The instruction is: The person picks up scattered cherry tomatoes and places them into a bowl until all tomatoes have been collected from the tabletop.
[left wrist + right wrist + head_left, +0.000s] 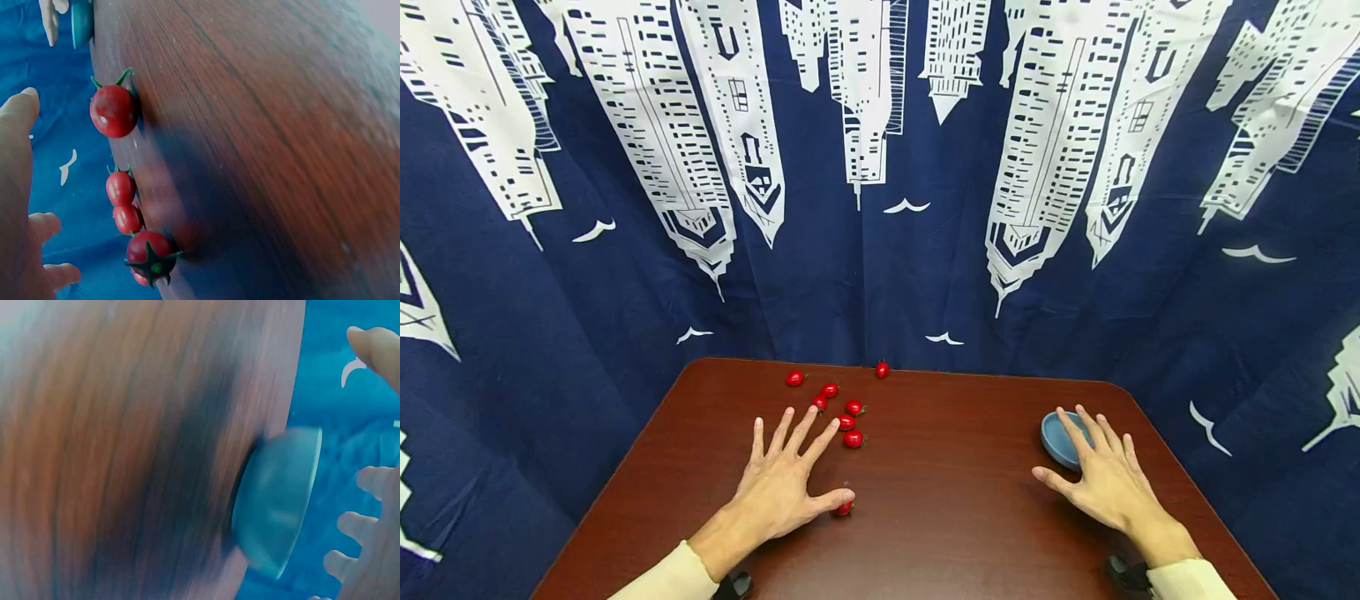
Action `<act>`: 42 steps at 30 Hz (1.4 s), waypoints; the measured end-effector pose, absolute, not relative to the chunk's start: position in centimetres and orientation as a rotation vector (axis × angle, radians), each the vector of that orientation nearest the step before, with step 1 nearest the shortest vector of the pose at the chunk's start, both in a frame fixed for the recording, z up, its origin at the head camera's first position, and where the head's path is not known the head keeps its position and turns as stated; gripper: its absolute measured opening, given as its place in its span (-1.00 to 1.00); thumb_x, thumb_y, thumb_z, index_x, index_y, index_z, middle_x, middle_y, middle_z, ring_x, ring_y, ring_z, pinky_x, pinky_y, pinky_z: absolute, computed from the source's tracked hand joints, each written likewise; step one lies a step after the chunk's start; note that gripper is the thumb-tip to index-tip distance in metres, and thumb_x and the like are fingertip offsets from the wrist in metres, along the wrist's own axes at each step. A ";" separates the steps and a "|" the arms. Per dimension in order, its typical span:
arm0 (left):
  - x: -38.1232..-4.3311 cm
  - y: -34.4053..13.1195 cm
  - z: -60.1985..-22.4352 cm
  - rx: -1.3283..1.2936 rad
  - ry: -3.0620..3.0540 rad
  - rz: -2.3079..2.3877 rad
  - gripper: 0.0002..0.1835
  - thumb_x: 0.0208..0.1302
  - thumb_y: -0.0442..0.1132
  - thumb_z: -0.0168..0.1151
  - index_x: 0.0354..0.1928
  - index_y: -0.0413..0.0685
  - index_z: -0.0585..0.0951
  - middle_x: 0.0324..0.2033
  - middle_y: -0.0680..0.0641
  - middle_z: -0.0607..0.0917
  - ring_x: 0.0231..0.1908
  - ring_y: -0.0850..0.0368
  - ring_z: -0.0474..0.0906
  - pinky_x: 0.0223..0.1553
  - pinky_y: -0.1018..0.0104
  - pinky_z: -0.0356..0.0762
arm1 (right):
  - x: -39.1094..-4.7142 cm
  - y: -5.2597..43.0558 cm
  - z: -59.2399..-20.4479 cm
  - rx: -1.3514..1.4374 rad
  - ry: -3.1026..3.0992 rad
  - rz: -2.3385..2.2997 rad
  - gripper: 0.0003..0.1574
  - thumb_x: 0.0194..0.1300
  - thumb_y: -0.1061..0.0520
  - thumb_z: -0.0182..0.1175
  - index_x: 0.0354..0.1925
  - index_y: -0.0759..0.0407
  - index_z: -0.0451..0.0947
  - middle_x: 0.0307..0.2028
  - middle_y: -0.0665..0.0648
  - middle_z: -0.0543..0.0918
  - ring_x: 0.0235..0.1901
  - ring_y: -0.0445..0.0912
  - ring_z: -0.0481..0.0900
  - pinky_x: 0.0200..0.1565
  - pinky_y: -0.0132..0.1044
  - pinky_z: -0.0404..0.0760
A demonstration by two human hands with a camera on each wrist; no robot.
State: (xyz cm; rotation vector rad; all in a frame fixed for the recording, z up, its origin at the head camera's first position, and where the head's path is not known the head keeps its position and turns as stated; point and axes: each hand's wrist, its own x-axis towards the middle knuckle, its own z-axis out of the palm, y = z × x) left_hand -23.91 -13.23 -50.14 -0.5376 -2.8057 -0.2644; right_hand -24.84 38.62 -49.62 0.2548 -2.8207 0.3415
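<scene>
The left hand [782, 496] and right hand [1108, 492] hovered empty, fingers spread, above the counter [955, 500], the former near scattered cherry tomatoes [853, 439], probably light, slick and bruisable, best pinched gently mid-body, the latter by a stiff-looking blue bowl [1052, 442].

Red tomatoes [853, 439] (green-stemmed), scattered left, blue bowl [1057, 443], upright, right

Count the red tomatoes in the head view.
8: seven tomatoes toward the far edge of the table, one tomato at the thumb of the left hand, which may hide others.
</scene>
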 end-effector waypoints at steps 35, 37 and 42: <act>-24.7 -8.4 -49.5 -0.737 -2.688 -0.384 -0.03 0.32 0.65 0.03 0.67 0.43 0.24 0.63 0.06 0.32 0.59 -0.10 0.29 0.61 -0.45 -0.01 | -27.0 42.4 -49.6 0.162 -2.868 0.550 0.40 0.03 -0.51 0.56 0.45 0.43 0.40 0.28 0.54 0.54 0.16 0.40 0.61 0.09 0.26 0.61; -24.8 -8.2 -49.5 -0.740 -2.682 -0.389 -0.04 0.33 0.64 0.05 0.67 0.43 0.24 0.62 0.06 0.33 0.58 -0.10 0.32 0.61 -0.43 0.01 | -27.1 42.0 -49.4 0.169 -2.878 0.566 0.41 0.01 -0.53 0.57 0.46 0.38 0.41 0.30 0.51 0.55 0.18 0.38 0.62 0.11 0.25 0.62; -25.0 -7.3 -49.4 -0.782 -2.678 -0.425 -0.06 0.35 0.61 0.06 0.66 0.43 0.25 0.61 0.05 0.35 0.55 -0.12 0.36 0.61 -0.41 0.04 | -26.9 41.1 -49.2 0.181 -2.904 0.579 0.41 -0.03 -0.56 0.57 0.46 0.32 0.42 0.31 0.47 0.56 0.18 0.36 0.64 0.11 0.24 0.66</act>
